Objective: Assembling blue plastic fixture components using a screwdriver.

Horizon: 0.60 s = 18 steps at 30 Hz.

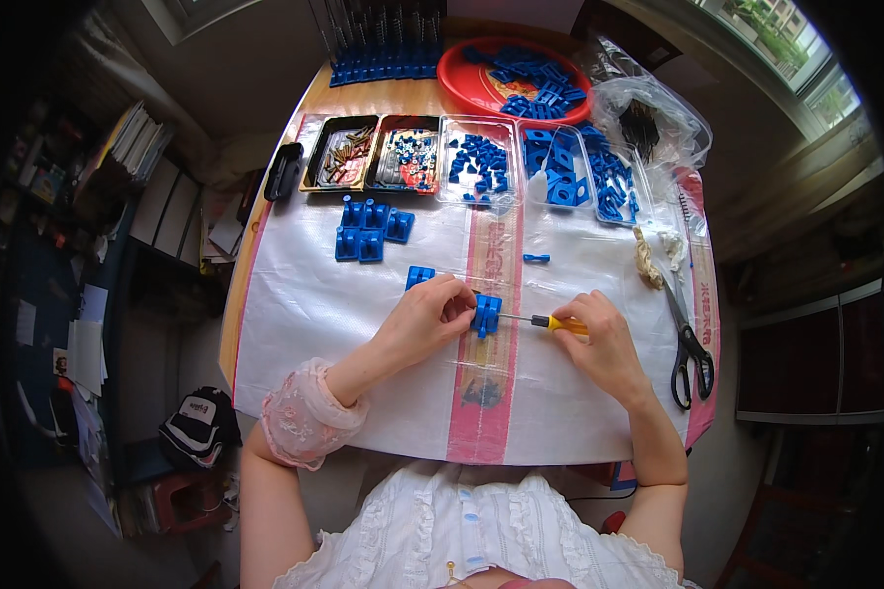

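At the middle of the table my left hand point(428, 316) pinches a small blue plastic bracket point(486, 317) by its left side. My right hand point(599, 339) is closed around the yellow and black handle of a screwdriver point(563, 324). Its thin metal shaft points left, and the tip meets the bracket's right side; exactly where it seats is too small to tell. Just beyond my left fingers lies another blue bracket point(420, 277), partly covered by the hand. A small blue lever-like piece point(536, 258) rests farther off, between my hands.
Several blue assemblies point(368, 232) sit at left. Behind them stand black trays of screws point(309, 177) and nuts point(403, 187), and clear boxes of blue parts point(476, 201). Farther back are a red basin point(452, 83) and a plastic bag point(692, 123). Black-handled scissors point(692, 358) lie at right.
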Available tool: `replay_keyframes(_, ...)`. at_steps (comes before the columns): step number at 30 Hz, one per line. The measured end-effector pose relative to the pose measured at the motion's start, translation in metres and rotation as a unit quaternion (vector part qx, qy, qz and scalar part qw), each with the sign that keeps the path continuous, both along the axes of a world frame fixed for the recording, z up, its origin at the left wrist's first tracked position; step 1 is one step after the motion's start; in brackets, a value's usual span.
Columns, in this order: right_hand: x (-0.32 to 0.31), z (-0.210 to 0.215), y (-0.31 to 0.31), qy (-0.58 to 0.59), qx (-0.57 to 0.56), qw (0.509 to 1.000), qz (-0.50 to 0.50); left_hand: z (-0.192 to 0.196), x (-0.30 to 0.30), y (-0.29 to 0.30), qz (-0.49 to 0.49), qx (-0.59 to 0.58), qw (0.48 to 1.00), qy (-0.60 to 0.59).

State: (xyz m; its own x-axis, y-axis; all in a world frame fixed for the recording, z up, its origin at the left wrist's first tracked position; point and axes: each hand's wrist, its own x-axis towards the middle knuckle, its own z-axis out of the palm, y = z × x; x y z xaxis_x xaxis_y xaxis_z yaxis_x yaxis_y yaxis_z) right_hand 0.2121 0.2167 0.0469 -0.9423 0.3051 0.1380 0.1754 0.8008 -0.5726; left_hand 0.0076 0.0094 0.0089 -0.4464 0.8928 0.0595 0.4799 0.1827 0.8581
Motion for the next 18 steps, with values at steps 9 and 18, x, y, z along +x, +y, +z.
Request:
replay_keyframes(9, 0.0, 0.002, 0.003, 0.0, -0.076, 0.997, 0.003, 0.0, -0.001, -0.001, 0.0, -0.001, 1.0, 0.0)
replay_keyframes(18, -0.005, -0.012, -0.005, 0.056, 0.005, 0.998, 0.006, 0.003, 0.0, 0.0, -0.005, 0.0, 1.0, -0.008)
